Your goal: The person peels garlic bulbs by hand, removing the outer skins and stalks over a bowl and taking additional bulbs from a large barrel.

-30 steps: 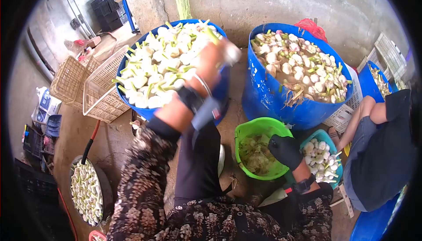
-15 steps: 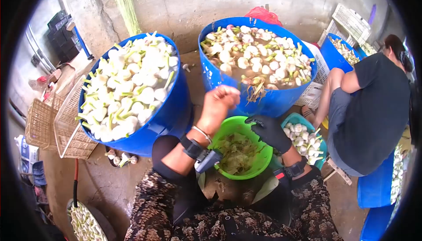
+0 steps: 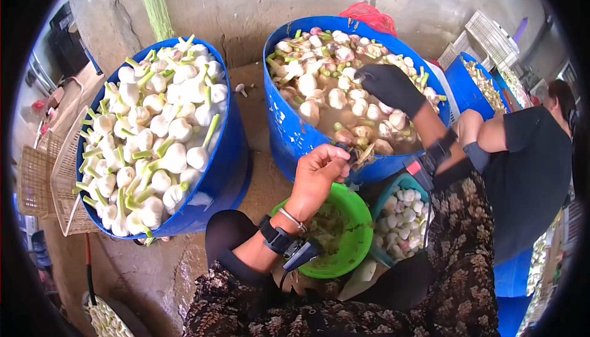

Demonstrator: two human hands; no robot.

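Note:
My right hand (image 3: 392,90), in a black glove, is stretched over a blue tub (image 3: 284,129) of murky water and floating garlic bulbs (image 3: 337,98). Its fingers reach down to the bulbs with a gap between them; whether they touch one is hard to see. Bare, with a bracelet at the wrist, my left hand (image 3: 319,177) is curled closed at the tub's near rim, above a green basin (image 3: 362,238). Whatever it may hold is hidden by the fingers. Peeled skins and scraps (image 3: 329,229) lie in the basin. Wet brown scraps (image 3: 364,155) hang on the tub's rim beside my left hand.
To the left stands another blue tub (image 3: 230,171) heaped with cleaner, white garlic. A teal basin (image 3: 376,205) of trimmed bulbs is right of the green basin. A person in a dark shirt (image 3: 531,171) sits close on the right. Woven baskets (image 3: 40,180) stand far left.
My right hand has gone from the green basin's rim up and over the garlic in the tub. My left hand has lowered towards the green basin. The view has shifted.

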